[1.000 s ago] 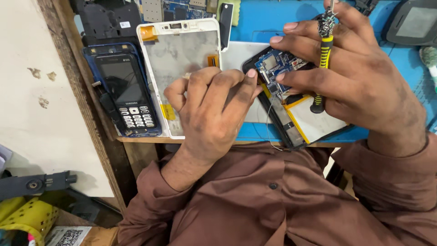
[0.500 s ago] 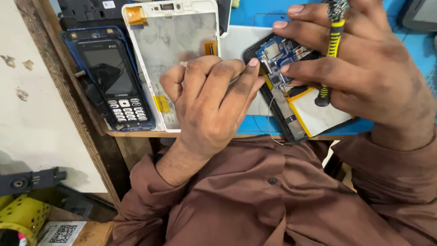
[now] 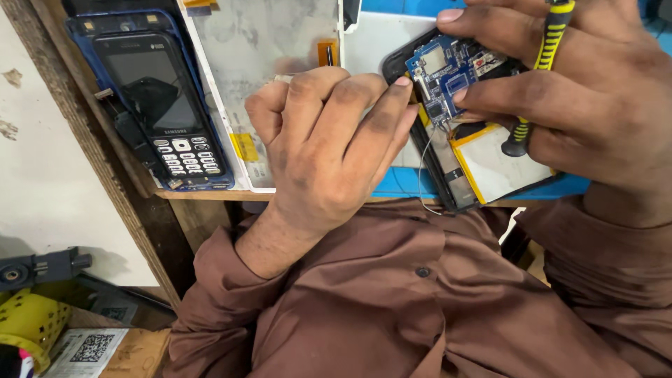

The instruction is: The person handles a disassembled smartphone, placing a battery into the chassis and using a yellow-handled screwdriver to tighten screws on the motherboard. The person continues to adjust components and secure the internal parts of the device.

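Dark screen of a blue keypad phone (image 3: 155,91), upper left on the worktop, glass unlit. Just right of it, a large white-framed display panel (image 3: 269,63) lying face down, grey back, small yellow sticker (image 3: 246,146) near its lower edge. Bottom left corner, below the worktop: a white label bearing a square black code (image 3: 87,348).

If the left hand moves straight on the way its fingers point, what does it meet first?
The left hand points up-right; its fingertips are already at the edge of the opened black phone's blue circuit board, so probably that board first. Depth is unclear.
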